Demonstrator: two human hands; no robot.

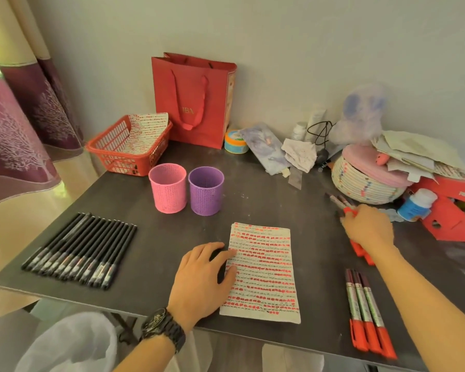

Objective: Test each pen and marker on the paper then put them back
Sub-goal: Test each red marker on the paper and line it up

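Left hand [203,277] flat, fingers spread, pressing the paper's [266,272] left edge; right hand [368,228] closed over markers [360,248] at 2 o'clock. Three more markers [367,310] lie at 4 o'clock, black pens [81,248] at 9, two cups [185,190] at 12. Dark table [151,237], cluttered rear right against the wall.

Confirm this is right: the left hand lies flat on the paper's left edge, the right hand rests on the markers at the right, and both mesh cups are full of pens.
Wrong on the cups. The head view shows the pink cup and purple cup empty; the black pens lie in a row on the table. The left hand is flat on the paper, and the right hand rests on markers.
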